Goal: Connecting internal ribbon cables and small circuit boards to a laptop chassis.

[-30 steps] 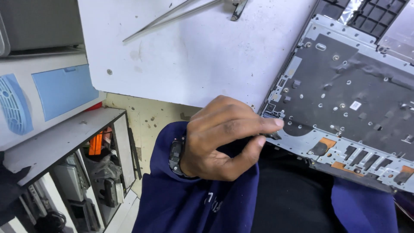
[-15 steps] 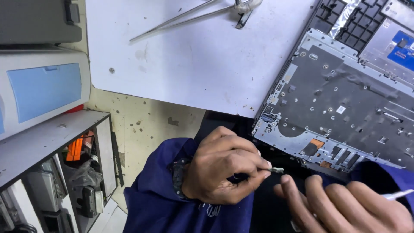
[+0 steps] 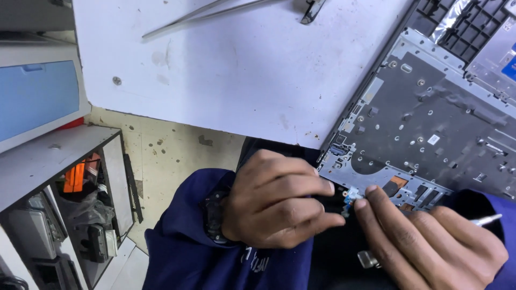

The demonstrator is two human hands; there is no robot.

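Observation:
An opened laptop base (image 3: 430,123) with its grey metal keyboard backplate up lies on the white table (image 3: 258,70), its near corner over the table edge. My left hand (image 3: 274,201), in a blue sleeve with a dark wristwatch, pinches a small dark part with a blue-white tip (image 3: 348,201) just below that corner. My right hand (image 3: 430,247) touches the same small part with its forefinger tip and carries a thin silver tool (image 3: 486,220) between its fingers.
Long metal tweezers (image 3: 215,13) and a black clip (image 3: 313,11) lie at the table's far edge. A white and blue machine (image 3: 37,96) and a grey shelf unit (image 3: 59,177) with orange parts stand at the left. Speckled floor shows below.
The view has shifted a little. My right hand has come up from the bottom right and its forefinger now touches the small part held by my left hand.

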